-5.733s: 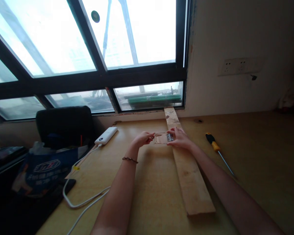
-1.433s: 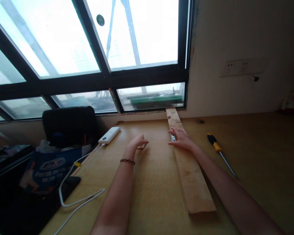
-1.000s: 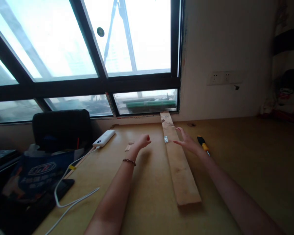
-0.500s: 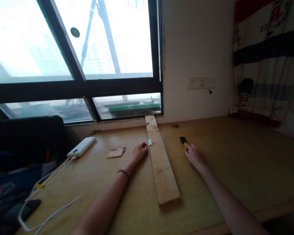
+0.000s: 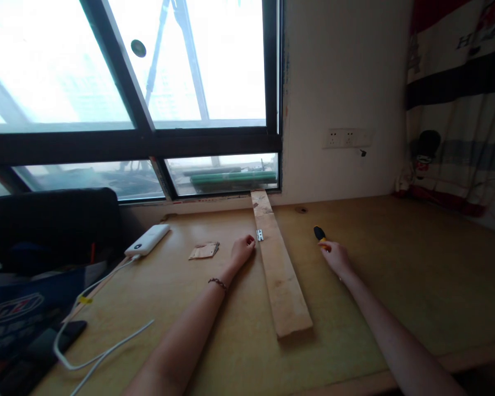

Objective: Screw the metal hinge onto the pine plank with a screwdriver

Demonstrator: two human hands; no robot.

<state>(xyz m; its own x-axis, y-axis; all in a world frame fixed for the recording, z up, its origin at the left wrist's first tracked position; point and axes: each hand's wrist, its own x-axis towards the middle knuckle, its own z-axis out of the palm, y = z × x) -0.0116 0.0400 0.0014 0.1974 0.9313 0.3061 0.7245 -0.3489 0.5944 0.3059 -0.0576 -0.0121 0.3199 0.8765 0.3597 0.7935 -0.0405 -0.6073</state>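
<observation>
A long wooden plank (image 5: 284,278) lies on the wooden table, its far end at the window. On its left edge sits a small silver hinge (image 5: 259,235) with holes in it. Just left of the hinge, my left hand (image 5: 243,250) rests on the table with its fingers curled together; what they hold, if anything, is hidden. To the right of the plank, my right hand (image 5: 335,257) is closed around a screwdriver (image 5: 319,234) with a black and yellow handle. The handle's black end points away from me, and most of the shaft is covered by the hand.
Left of my left hand lies a small stack of wooden pieces (image 5: 204,251). A white power bank (image 5: 147,240) with a white cable (image 5: 105,352) lies along the table's left side. A black chair (image 5: 53,220) stands beyond that edge. Wall sockets (image 5: 346,138) are behind the table.
My right hand has closed more fully around the screwdriver. My left hand stays curled beside the hinge. The whole view has shifted slightly, so everything appears further right.
</observation>
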